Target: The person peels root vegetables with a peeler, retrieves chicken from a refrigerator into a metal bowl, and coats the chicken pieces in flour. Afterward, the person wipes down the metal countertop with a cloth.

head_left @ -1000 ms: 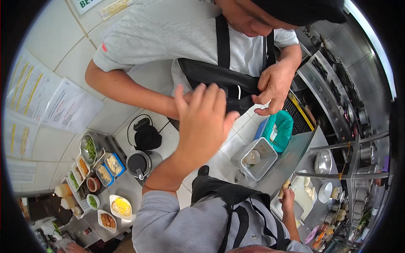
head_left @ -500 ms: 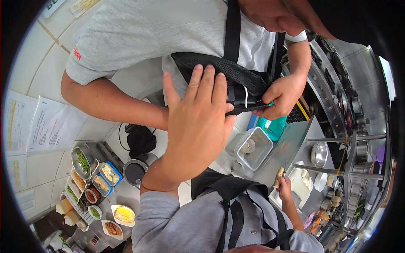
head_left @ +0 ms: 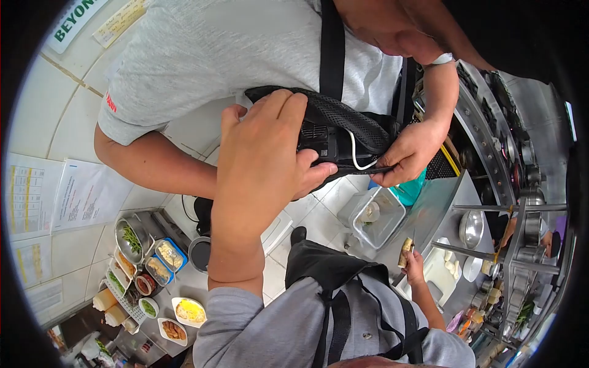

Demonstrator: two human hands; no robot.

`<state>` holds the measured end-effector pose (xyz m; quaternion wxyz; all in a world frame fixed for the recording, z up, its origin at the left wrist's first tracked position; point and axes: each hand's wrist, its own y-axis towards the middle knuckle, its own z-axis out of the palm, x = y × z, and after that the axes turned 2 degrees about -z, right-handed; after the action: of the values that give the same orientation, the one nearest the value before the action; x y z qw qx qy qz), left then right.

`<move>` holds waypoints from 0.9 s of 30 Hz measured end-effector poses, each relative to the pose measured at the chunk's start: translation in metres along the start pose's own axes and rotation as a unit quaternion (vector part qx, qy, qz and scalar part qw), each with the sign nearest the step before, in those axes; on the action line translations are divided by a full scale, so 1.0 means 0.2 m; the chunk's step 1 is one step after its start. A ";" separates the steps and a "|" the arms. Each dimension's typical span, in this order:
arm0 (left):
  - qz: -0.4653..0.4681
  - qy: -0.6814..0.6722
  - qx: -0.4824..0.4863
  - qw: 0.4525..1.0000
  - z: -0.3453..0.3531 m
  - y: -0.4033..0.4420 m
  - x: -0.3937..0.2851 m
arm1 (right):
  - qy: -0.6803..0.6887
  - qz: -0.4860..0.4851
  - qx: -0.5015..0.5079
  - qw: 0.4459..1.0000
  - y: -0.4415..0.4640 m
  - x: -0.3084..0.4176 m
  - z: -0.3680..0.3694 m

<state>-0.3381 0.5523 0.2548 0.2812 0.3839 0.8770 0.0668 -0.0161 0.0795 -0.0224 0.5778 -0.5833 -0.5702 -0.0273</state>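
My left hand [head_left: 261, 156] reaches up to a black mesh pouch [head_left: 359, 122] worn by the person facing me. Its fingers curl over the pouch's upper edge, and the thumb lies against a black device [head_left: 319, 142] inside. A white cable [head_left: 353, 150] loops out of the device. The other person's hand [head_left: 410, 153] grips the pouch's far corner. Lower right, my right hand [head_left: 415, 268] is closed around a yellowish-brown, stick-shaped piece of food [head_left: 405, 251]. A thin blade, perhaps a knife [head_left: 413, 235], points up beside it. A white cutting board [head_left: 437, 279] with pale pieces lies close by.
A clear plastic tub [head_left: 383, 221] stands beside the steel counter [head_left: 438, 202]. Left, a counter carries a bowl of green beans [head_left: 127, 250], a blue tray [head_left: 178, 253], a dish with yellow topping [head_left: 189, 311] and one of brown pieces [head_left: 173, 331]. Metal shelving [head_left: 521, 245] rises at right.
My left hand has gone from spread flat over the pouch to fingers bent over its edge. The pouch gapes wider, showing more of the device. My right hand keeps its hold.
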 end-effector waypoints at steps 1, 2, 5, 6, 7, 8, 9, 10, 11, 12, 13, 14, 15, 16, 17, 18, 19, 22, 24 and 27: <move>0.019 0.003 -0.033 0.999 0.03 0.00 0.00 | 0.007 0.002 0.008 1.000 0.01 0.01 0.00; 0.038 0.006 -0.068 0.997 0.04 0.00 0.00 | 0.013 0.003 0.016 1.000 0.02 0.02 0.00; 0.026 0.015 -0.053 0.998 0.06 0.01 -0.01 | 0.011 0.001 0.028 1.000 0.06 0.03 0.00; 0.026 0.016 -0.053 0.998 0.07 0.01 -0.01 | 0.011 0.000 0.029 1.000 0.07 0.03 0.00; 0.029 0.014 -0.057 0.998 0.08 0.01 -0.01 | 0.007 -0.006 0.030 1.000 0.08 0.03 0.01; 0.033 0.011 -0.059 0.998 0.09 0.01 -0.01 | 0.005 -0.012 0.029 0.999 0.09 0.03 0.01; 0.034 0.010 -0.058 0.998 0.09 0.01 -0.02 | 0.006 -0.011 0.028 1.000 0.09 0.03 0.01; 0.029 0.013 -0.053 0.998 0.09 0.01 -0.03 | 0.003 -0.012 0.031 0.999 0.09 0.03 0.02; 0.025 0.015 -0.048 0.998 0.10 0.01 -0.03 | 0.000 -0.013 0.035 0.999 0.09 0.03 0.02; 0.026 0.014 -0.046 0.998 0.10 0.01 -0.04 | 0.002 -0.011 0.033 0.999 0.09 0.03 0.02; 0.026 0.016 -0.054 0.998 0.11 0.01 -0.04 | 0.003 -0.010 0.033 0.999 0.09 0.03 0.03; 0.026 0.018 -0.062 0.998 0.11 0.01 -0.04 | 0.005 -0.009 0.034 0.999 0.09 0.03 0.04; 0.028 0.018 -0.060 0.998 0.12 0.01 -0.04 | 0.008 -0.008 0.033 0.999 0.09 0.02 0.04; 0.026 0.019 -0.056 0.998 0.12 0.00 -0.04 | 0.008 -0.004 0.032 0.999 0.10 0.00 0.03; 0.025 0.019 -0.053 0.998 0.12 0.00 -0.05 | 0.008 0.000 0.031 0.999 0.10 -0.01 0.03; 0.027 0.019 -0.052 0.998 0.12 0.00 -0.05 | 0.010 0.000 0.030 0.999 0.09 -0.01 0.03; 0.026 0.019 -0.046 0.998 0.11 0.00 -0.06 | 0.010 -0.003 0.031 0.999 0.08 -0.01 0.03; 0.029 0.022 -0.047 0.998 0.12 0.00 -0.07 | 0.014 -0.011 0.028 0.999 0.05 -0.01 0.05; 0.033 0.025 -0.053 0.998 0.12 -0.01 -0.08 | 0.018 -0.016 0.025 0.999 0.03 -0.04 0.04; 0.037 0.028 -0.051 0.998 0.13 -0.03 -0.10 | 0.022 -0.015 0.028 0.999 0.02 -0.08 0.02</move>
<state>-0.3166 0.5315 0.2404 0.2735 0.3988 0.8652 0.1326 -0.0205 0.0728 -0.0375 0.6060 -0.5576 -0.5663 -0.0331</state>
